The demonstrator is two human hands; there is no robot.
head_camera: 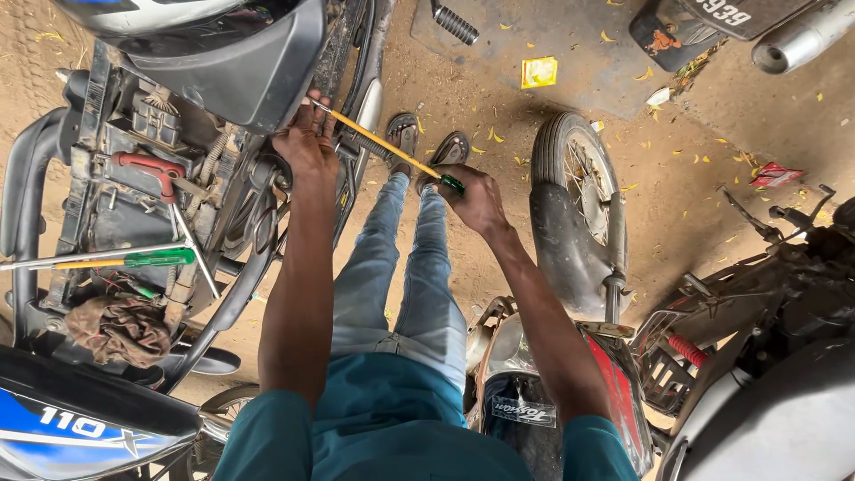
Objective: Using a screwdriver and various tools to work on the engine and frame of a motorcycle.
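The right hand is closed around the green handle of a long screwdriver. Its tip reaches over to the left hand, which presses on the side of the motorbike, fingers curled; I cannot tell if it grips anything. The seat is off, so the inside parts show. Another screwdriver and a rag lie near the left arm.

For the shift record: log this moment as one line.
left hand: steadying screwdriver tip at motorcycle frame | right hand: gripping green handle | screwdriver: yellow shaft, held between hands
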